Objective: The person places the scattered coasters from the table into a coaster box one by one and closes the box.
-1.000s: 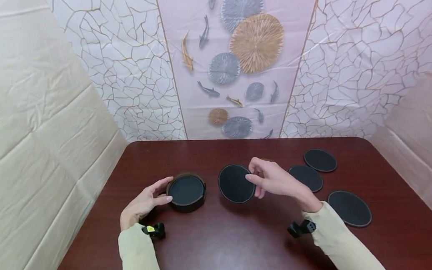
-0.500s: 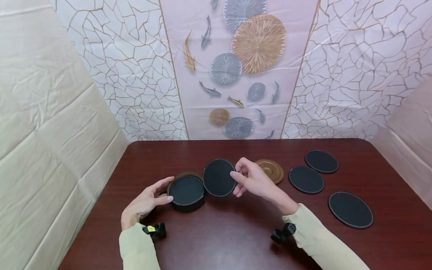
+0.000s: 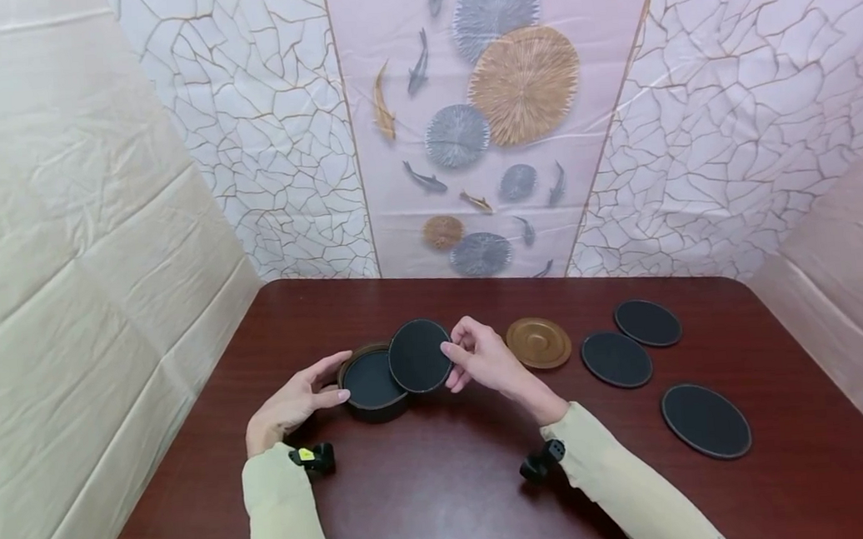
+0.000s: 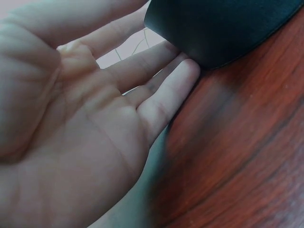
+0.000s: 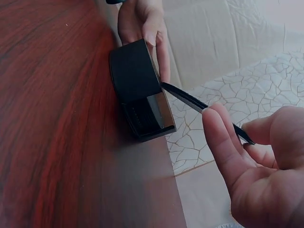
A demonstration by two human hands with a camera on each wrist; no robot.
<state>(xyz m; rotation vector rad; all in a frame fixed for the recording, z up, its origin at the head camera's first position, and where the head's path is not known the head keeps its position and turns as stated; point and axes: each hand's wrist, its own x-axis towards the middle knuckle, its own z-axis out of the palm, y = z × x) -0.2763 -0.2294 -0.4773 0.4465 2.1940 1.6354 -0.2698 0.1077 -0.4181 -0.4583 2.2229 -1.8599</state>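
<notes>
My right hand (image 3: 489,361) pinches a thin round black coaster (image 3: 415,358) by its right edge, between thumb and fingers. Tilted, the coaster overlaps the right side of a round black coaster holder (image 3: 370,414) with a brown inner rim. In the right wrist view its lower edge meets or nearly meets the rim of the holder (image 5: 135,71), whose wall has a notch. My left hand (image 3: 298,404) holds the holder from the left, thumb at the front and fingers behind. The little finger (image 4: 178,85) touches its wall in the left wrist view. A dark round surface shows inside.
A brown ringed disc (image 3: 538,343) lies right of my right hand. Farther right are three black coasters, one in the middle (image 3: 616,360), one behind (image 3: 647,323) and one nearer (image 3: 705,420). All rest on the dark red table (image 3: 432,487), with fabric walls around it.
My right hand has carried the coaster leftward until it overlaps the holder, bringing the brown disc into full view. The left hand has stayed at the holder.
</notes>
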